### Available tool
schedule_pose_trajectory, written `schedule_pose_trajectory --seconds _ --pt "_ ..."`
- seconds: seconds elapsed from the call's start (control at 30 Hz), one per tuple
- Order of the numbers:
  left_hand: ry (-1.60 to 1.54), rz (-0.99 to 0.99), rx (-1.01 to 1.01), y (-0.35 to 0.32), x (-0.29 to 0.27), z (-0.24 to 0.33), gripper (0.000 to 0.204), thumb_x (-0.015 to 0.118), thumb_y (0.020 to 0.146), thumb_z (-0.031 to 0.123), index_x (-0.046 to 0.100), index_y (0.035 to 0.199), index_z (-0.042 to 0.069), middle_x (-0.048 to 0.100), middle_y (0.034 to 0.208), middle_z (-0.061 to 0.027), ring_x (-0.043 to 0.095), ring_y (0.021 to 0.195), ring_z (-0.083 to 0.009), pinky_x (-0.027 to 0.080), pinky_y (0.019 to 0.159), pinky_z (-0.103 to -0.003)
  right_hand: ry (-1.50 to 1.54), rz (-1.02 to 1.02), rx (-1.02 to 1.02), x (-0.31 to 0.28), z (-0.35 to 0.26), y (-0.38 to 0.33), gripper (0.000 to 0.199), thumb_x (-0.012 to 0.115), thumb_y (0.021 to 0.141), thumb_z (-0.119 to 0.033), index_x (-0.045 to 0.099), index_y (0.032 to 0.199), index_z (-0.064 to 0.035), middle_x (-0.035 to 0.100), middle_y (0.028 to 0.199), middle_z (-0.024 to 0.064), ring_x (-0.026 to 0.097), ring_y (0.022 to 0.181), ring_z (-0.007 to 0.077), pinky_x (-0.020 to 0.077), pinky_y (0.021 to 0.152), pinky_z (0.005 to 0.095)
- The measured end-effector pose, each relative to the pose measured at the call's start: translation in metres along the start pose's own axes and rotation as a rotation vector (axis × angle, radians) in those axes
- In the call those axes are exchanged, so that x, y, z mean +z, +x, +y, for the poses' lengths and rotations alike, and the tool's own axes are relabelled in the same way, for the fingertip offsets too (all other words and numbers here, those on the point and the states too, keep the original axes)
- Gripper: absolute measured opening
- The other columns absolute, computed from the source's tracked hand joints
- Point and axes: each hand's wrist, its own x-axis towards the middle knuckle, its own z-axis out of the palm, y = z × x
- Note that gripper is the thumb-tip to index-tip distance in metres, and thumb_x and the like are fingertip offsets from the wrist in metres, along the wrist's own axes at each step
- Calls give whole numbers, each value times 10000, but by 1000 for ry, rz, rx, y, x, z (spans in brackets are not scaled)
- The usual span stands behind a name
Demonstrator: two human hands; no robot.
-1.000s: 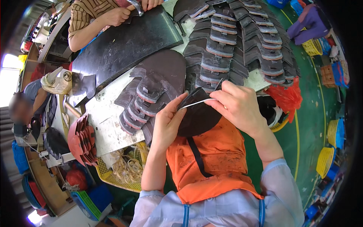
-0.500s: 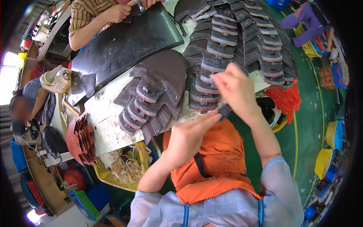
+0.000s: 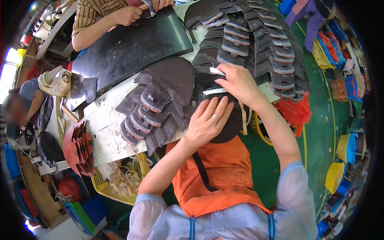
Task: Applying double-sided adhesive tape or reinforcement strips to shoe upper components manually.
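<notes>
At the table's front edge lies a dark, leather-like panel (image 3: 228, 134), partly hidden under my hands. My left hand (image 3: 210, 118) rests on it with its fingers stretched out flat. My right hand (image 3: 241, 85) pinches a thin white strip (image 3: 217, 71) between thumb and fingers, just above the panel. Another white edge (image 3: 215, 91) shows on the panel, close to my left fingertips; whether it belongs to the same strip I cannot tell. A narrow cream strip (image 3: 243, 118) hangs beside the panel, below my right wrist.
Rows of overlapping dark panels (image 3: 282, 54) cover the table's far right. A smaller stack (image 3: 150, 106) lies to the left, with reddish pieces (image 3: 79, 150) farther left. Across the black board (image 3: 132, 46), a co-worker's hands (image 3: 128, 16) hold a tool. A yellow basket (image 3: 105, 186) holds cream strips.
My left hand has opened from a grip on a dark piece and now lies flat on the panel. My right hand has moved slightly down and left and now pinches the white strip.
</notes>
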Motion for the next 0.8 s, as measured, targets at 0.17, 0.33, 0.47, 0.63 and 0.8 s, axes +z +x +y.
schedule_pose_trajectory --seconds 0.17,0.33,0.47,0.63,0.8 --pt "19 -165 -155 5 12 7 454 562 836 146 614 1270 24 594 1286 -159 510 1286 -314 388 1105 -443 -91 95 -176 11 -4 -14 118 660 821 -49 620 926 -14 616 898 144 640 825 349 522 736 437" --pt "-195 -245 -229 -4 9 6 376 586 804 101 644 1163 4 631 1149 -159 538 1248 -370 393 1119 -480 -39 7 -234 7 -15 -57 149 636 815 -15 626 959 22 681 1107 149 680 1013 317 571 838 401" --pt "-151 -14 -213 -7 11 5 281 634 785 74 667 1055 1 611 1181 -161 586 1183 -363 456 1074 -474 -111 34 -292 13 -11 -60 147 639 813 -35 629 950 19 678 1125 147 676 1044 313 569 878 397" --pt "-240 198 -427 -15 19 11 315 737 822 0 620 1114 -10 609 1198 -245 660 1038 -362 601 767 -380 -277 13 -372 14 -13 -61 159 625 819 -80 635 954 5 673 1145 140 657 1098 294 549 963 394" --pt "-167 58 -411 -14 16 7 502 737 814 32 571 1286 -7 632 1239 -193 622 1123 -368 547 936 -417 -346 47 -360 21 -15 -65 176 614 818 -86 643 967 5 675 1143 138 651 1115 291 538 991 408"
